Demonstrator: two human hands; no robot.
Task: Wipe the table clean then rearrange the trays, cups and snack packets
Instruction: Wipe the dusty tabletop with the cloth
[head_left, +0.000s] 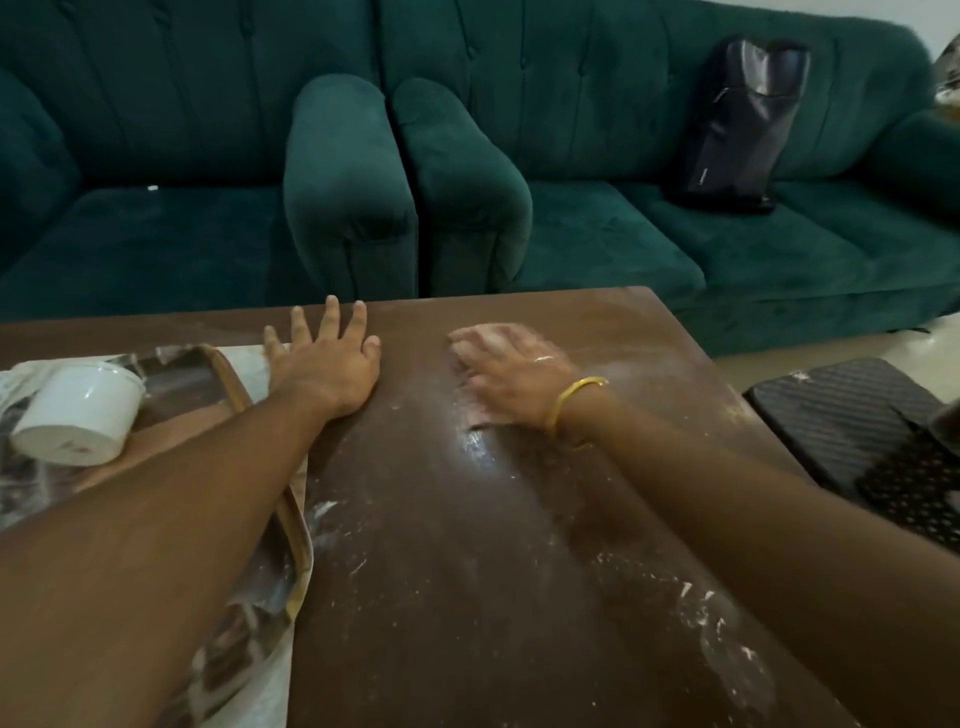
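Dark brown wood fills the near view: the tabletop under my forearms is streaked with white powder, thickest along its right side and in a smear near my right wrist. To my left, a tray with a tan rim lies under my left forearm, and a white cup lies tipped on its side on the tray, its base toward me. Pale crumpled packaging sits around and below the tray; I cannot make out what it is. My left hand lies flat on the tabletop just past the tray's far corner, its grip spread wide, fingers fanned and holding nothing. My right hand, with a gold bangle at the wrist, is palm-down on the wood, well apart from the left; it is blurred, and something pale seems to lie under the fingers, so I cannot tell whether its grip is pressed on a cloth or simply flat. Off the right edge sits a black textured case. Beyond the far edge stand green velvet sofas, with a dark bag leaning on the right one's backrest.
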